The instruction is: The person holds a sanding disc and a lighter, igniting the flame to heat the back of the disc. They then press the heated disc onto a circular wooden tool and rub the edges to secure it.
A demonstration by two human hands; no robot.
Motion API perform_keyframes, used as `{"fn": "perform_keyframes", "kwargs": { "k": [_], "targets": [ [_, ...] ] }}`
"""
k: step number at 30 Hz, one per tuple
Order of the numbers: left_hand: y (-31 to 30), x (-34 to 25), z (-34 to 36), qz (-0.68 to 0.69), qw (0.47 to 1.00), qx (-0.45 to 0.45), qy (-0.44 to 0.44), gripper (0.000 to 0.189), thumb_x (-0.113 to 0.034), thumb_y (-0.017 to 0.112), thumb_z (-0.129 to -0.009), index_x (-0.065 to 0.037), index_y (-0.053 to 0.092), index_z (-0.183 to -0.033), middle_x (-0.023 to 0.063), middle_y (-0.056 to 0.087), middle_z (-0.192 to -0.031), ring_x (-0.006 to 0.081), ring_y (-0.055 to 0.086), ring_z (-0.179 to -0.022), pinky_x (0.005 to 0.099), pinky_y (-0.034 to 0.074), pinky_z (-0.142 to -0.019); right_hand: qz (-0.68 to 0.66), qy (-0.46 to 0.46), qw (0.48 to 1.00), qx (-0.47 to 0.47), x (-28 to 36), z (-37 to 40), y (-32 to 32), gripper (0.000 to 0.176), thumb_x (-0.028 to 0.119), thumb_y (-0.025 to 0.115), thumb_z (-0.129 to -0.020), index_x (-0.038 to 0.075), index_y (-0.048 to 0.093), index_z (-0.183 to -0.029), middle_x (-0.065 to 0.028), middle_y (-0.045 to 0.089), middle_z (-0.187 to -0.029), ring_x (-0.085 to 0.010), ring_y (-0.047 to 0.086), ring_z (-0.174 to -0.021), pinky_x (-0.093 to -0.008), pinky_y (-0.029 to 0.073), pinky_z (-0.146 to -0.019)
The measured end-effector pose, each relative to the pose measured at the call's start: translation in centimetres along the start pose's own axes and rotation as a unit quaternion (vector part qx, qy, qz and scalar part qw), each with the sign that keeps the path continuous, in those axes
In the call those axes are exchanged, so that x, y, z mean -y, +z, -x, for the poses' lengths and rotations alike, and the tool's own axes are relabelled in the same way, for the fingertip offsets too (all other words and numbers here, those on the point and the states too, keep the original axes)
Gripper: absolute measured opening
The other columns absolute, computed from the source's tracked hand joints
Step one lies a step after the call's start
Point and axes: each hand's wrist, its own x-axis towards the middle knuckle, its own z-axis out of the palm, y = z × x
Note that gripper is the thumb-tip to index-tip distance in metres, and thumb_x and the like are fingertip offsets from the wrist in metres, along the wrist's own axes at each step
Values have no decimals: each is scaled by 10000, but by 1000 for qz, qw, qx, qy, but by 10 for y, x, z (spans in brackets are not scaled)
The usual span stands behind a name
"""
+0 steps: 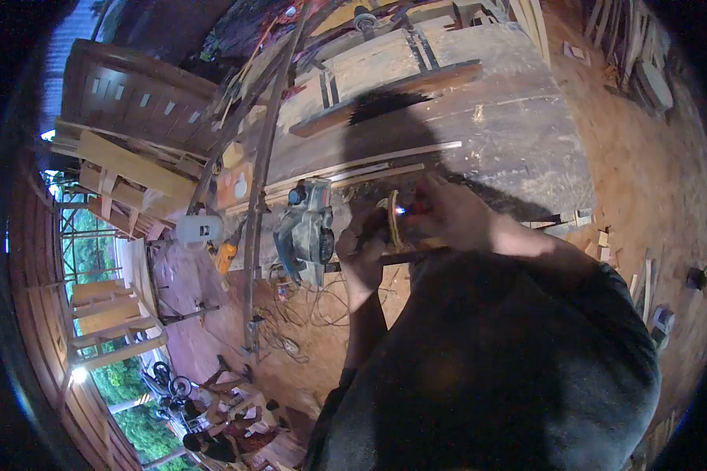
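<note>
Close in front of my body, my left hand [361,255] is closed around a thin curved piece with a yellowish edge [394,224], which stands upright between my hands. My right hand [445,210] is pinched on a small reddish object [421,206] at the right side of that piece. A bright bluish-white spot shows where the two meet. Shadow hides most of my fingers. Just left of my left hand, a blue-grey power tool [306,231] rests at the edge of the wooden workbench [518,118].
A long dark bar [264,157] crosses the bench's left side. Thin wood strips [369,166] lie beyond my hands. Left are a white container [199,228] and an orange tool [226,256]. Cables [314,306] lie on the floor. People [228,432] are at lower left.
</note>
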Motion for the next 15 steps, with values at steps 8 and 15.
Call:
{"fn": "perform_keyframes", "kwargs": {
  "k": [8,15],
  "targets": [
    [8,-12,-5,33,999,-24,-18,419,-73,676,-750,57,566,-1133,82,627,-1040,200,605,-945,310,490,-830,18,29,998,59,1,8,3,358,295,640,-799,24,507,-991,-181,547,-881,-361,584,-840,-446,466,-705],
    [3,-8,-6,77,996,-33,-8,421,-40,671,-732,45,567,-1131,87,633,-1020,198,612,-924,303,497,-810,65,-10,997,40,-21,10,14,438,338,631,-815,-11,478,-1031,-191,581,-899,-389,594,-826,-486,495,-690]
  ]
}}
